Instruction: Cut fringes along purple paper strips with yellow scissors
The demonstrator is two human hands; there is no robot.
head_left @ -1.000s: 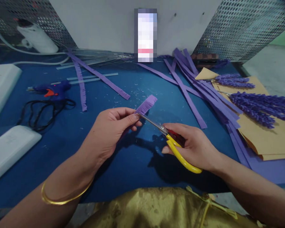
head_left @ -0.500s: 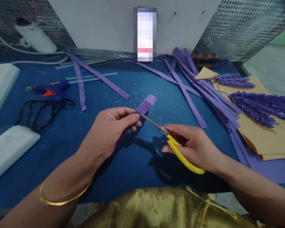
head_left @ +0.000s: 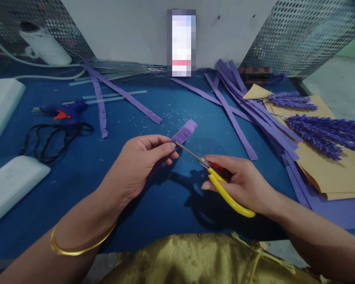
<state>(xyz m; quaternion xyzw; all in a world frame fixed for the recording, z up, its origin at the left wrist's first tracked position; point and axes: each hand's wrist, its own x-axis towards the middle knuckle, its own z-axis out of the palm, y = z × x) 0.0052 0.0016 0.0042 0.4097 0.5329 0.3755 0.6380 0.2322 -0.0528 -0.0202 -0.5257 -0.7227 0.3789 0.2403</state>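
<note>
Between thumb and fingers, my left hand (head_left: 148,157) pinches a purple strip (head_left: 185,131) whose free end is cut into a fine fringe. My right hand (head_left: 239,179) is closed around the yellow handles of a pair of scissors (head_left: 229,197), with a bit of red near the pivot. The blades point up and left, and their tips meet the strip's edge right beside my left thumb. How far the blades are apart I cannot make out. Part of the strip is hidden in my left hand.
A blue glue gun (head_left: 68,112) with a coiled black cord lies at left, near white boxes (head_left: 17,181). Fringed strips (head_left: 130,100) lie behind my hands. Plain purple strips (head_left: 263,114), brown paper (head_left: 343,173) and purple flower sprigs (head_left: 322,134) fill the right. A blurred upright screen (head_left: 181,43) stands at the back.
My left hand and the strip have shifted slightly to the right along the blades. My right hand and the scissors stay almost in place.
</note>
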